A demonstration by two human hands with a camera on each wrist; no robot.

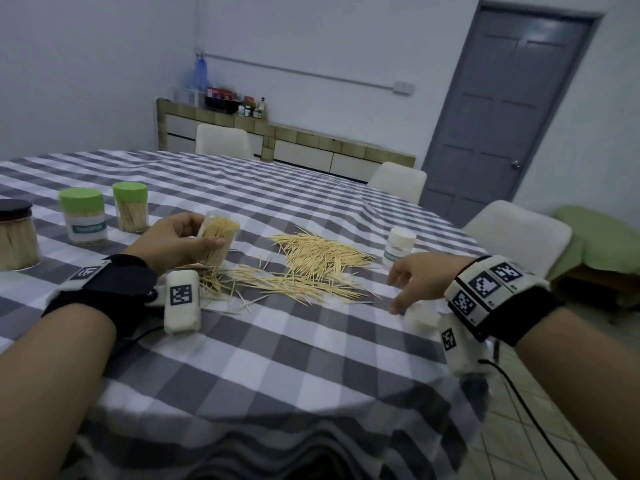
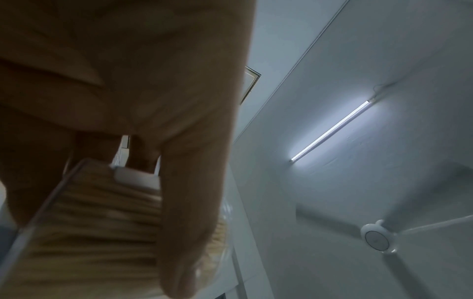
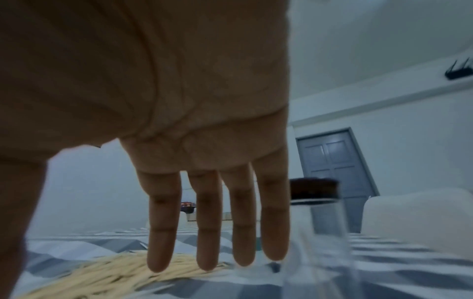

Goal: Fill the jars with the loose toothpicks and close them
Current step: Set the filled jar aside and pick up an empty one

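My left hand (image 1: 202, 233) grips a clear lidless jar (image 1: 219, 241) packed with toothpicks and holds it tilted just above the cloth. In the left wrist view my thumb (image 2: 189, 222) lies across that jar (image 2: 89, 232). Loose toothpicks (image 1: 311, 261) lie in a heap at the table's middle. My right hand (image 1: 398, 294) hovers open and empty to the right of the heap, its fingers (image 3: 163, 232) straight. Just under it lies a small white cap (image 1: 420, 320), partly hidden by the wrist. A white-lidded jar (image 1: 400, 244) stands behind the right hand.
Two green-lidded jars (image 1: 83, 216) (image 1: 131, 206) and a black-lidded jar (image 1: 15, 233), all holding toothpicks, stand at the left on the checked tablecloth (image 1: 263, 358). White chairs (image 1: 516, 233) ring the far and right sides. The table's edge runs close on the right.
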